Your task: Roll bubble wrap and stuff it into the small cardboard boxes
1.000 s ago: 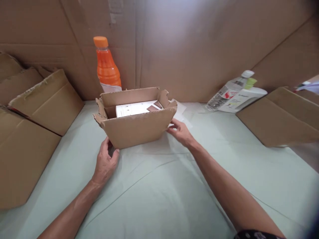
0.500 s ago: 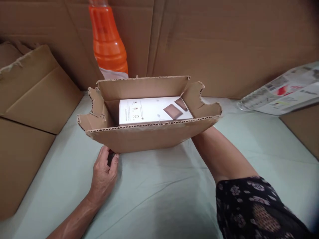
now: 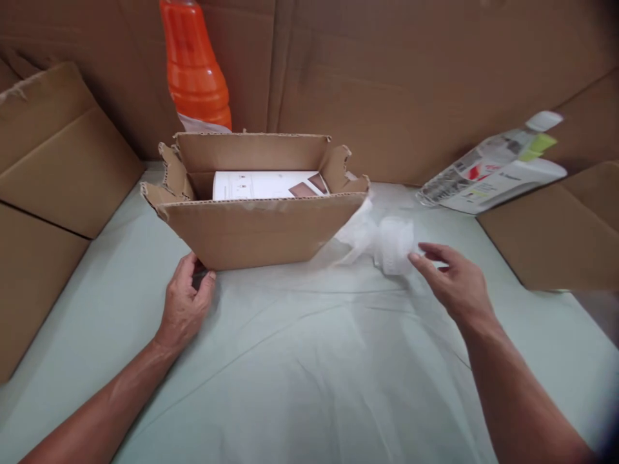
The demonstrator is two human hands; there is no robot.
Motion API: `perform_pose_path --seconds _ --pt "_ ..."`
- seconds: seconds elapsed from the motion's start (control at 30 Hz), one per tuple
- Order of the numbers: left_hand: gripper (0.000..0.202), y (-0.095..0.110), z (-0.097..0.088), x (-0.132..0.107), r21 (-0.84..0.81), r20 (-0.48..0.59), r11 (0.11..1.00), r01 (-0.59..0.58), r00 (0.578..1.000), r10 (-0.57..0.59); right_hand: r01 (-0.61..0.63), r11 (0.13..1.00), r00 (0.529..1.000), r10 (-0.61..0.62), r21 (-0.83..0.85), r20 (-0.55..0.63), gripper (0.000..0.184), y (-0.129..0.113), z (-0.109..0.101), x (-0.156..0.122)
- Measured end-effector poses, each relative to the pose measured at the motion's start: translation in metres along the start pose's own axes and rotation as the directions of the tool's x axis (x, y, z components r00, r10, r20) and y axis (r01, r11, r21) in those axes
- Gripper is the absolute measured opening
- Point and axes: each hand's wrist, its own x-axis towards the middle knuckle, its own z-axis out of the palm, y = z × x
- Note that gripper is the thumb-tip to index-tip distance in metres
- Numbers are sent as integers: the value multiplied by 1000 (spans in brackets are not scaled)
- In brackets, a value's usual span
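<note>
A small open-topped cardboard box (image 3: 261,232) with torn upper edges holds a white printed carton (image 3: 261,185). At its lower left corner, my left hand (image 3: 186,296) grips the box between thumb and curled fingers. To the right of the box, my right hand (image 3: 452,277) pinches the edge of a whitish, translucent roll-like item (image 3: 395,245), blurred by motion. Crumpled white film (image 3: 356,232) trails from that item toward the underside of the box; its exact kind is hard to make out.
Behind the box stands an orange bottle (image 3: 196,71). A clear plastic bottle (image 3: 476,161) and a white bottle (image 3: 517,183) lean at the right, by a cardboard box (image 3: 561,232). Another large box (image 3: 53,174) stands left. Pale green cloth (image 3: 271,386) covers the surface.
My right hand has come out from behind the box to the right, with the whitish item now in its fingers. In view, the box and my left hand sit slightly farther left and up.
</note>
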Motion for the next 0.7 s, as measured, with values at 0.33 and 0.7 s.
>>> perform_pose_path --seconds 0.33,0.7 --pt "58 -6 3 -4 -111 -177 983 -146 976 125 167 914 942 -258 370 213 52 -122 75 -26" --pt "92 -23 -4 7 -417 63 900 -131 983 172 145 927 919 -256 347 300 50 -119 113 -25"
